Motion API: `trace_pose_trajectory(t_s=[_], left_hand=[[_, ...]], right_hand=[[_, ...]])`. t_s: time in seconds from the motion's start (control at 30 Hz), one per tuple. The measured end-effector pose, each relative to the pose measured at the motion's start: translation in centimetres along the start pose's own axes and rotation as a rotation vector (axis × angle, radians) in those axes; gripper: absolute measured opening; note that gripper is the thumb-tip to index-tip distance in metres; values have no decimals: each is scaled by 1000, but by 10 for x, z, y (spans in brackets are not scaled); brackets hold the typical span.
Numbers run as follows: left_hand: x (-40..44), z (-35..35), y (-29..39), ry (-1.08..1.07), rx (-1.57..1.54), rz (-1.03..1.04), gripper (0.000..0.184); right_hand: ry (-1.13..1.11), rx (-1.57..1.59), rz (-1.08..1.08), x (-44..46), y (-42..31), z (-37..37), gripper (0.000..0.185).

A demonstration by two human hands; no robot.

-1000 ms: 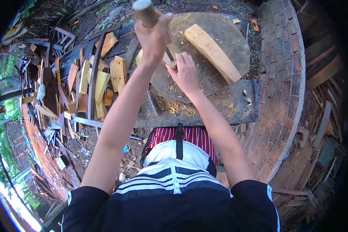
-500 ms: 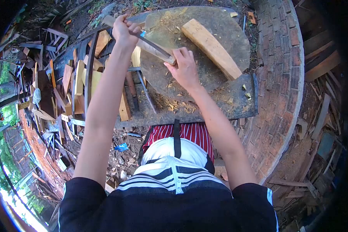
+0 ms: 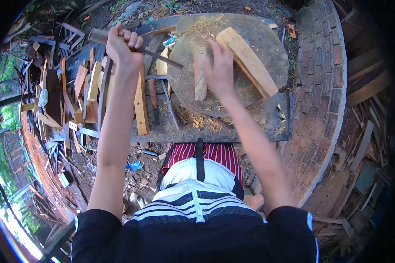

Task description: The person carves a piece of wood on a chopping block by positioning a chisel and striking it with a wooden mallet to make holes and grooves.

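My left hand [image 3: 123, 44] is closed round the wooden handle of a long tool, whose dark metal blade [image 3: 164, 58] points right over the round board. Beside a short pale wood piece [image 3: 200, 79] with a round mark near its top, my right hand [image 3: 220, 68] is spread and slightly blurred. Whether its palm touches the piece is hidden. A large squared wood block [image 3: 249, 61] lies slanted just to the right of that hand, on the round board [image 3: 186, 33].
A chisel-like tool [image 3: 172, 109] and a wooden-handled tool [image 3: 152, 94] lie on the dark bench [image 3: 267, 125], near wood shavings [image 3: 202, 122]. Cut wood pieces [image 3: 92, 85] stand at the left. A brick wall [image 3: 316, 87] curves along the right.
The short wood piece, slanted before, now lies upright in view on the board. My right hand has opened and moved right. My left hand has shifted left and down with its tool.
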State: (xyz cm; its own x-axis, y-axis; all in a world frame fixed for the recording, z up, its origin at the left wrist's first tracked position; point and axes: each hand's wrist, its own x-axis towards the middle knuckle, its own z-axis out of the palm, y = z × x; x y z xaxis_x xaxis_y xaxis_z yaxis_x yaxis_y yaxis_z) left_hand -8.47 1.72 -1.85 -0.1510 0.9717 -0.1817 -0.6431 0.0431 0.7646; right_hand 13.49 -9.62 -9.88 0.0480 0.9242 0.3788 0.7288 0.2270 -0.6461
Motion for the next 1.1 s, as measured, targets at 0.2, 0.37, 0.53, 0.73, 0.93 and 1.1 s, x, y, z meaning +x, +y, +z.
trace_pose_trajectory(t_s=[0.2,0.37,0.53,0.73,0.93,1.1], left_hand=[[-17,45,-15,25,14,171,28],[-5,61,-32,-99,30,253,27],[-6,71,-39,-155,122,267,28],[1,63,-39,-179,192,290,30],[0,62,-42,-126,183,276,32],[8,59,-43,-160,194,316,32]], right_hand=[[15,-80,221,-57,-33,22,91],[-97,-61,138,-67,-23,10,91],[-124,-56,120,-65,-22,5,92],[-118,-61,121,-66,-20,6,94],[-112,-37,122,-65,-20,5,93],[-121,-42,127,-66,-20,5,94]])
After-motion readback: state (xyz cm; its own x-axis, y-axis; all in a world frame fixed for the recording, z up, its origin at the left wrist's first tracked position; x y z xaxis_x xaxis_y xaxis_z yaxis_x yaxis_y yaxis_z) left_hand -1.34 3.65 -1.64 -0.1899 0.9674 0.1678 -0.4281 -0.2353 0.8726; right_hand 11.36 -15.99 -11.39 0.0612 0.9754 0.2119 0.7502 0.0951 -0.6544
